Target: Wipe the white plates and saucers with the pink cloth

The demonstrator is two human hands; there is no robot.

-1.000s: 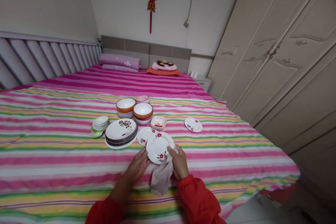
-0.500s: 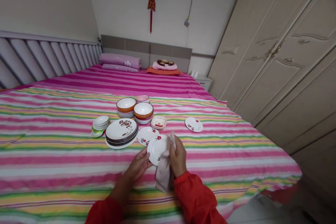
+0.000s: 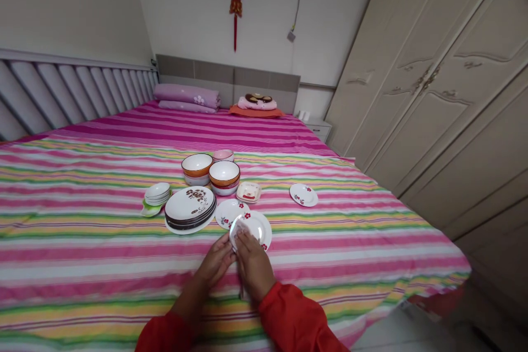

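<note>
A small white plate with red flowers (image 3: pixel 262 226) is tilted up between my hands. My left hand (image 3: pixel 218 258) grips its left edge, fingers closed around the rim. My right hand (image 3: pixel 253 264) lies over the plate's lower left face, pressing a pale cloth (image 3: pixel 241 289) that is mostly hidden under the palm. Just behind the held plate, another flowered plate (image 3: pixel 226 213) rests on the bed. To its left is a stack of plates with dark rims (image 3: pixel 187 206), the top one bearing a brown flower pattern.
Orange-banded bowls (image 3: pixel 225 175) stand in stacks, with a pink bowl (image 3: pixel 223 155) behind. Square dishes (image 3: pixel 248 191) lie to their right. Small white bowls (image 3: pixel 157 192) sit on a green dish (image 3: pixel 150 209). A lone flowered plate (image 3: pixel 304 194) lies farther right. Wardrobe (image 3: pixel 437 77) lines the right side.
My right hand has moved left and down across the held plate with the cloth, from its right edge to its lower left. My left hand keeps its hold.
</note>
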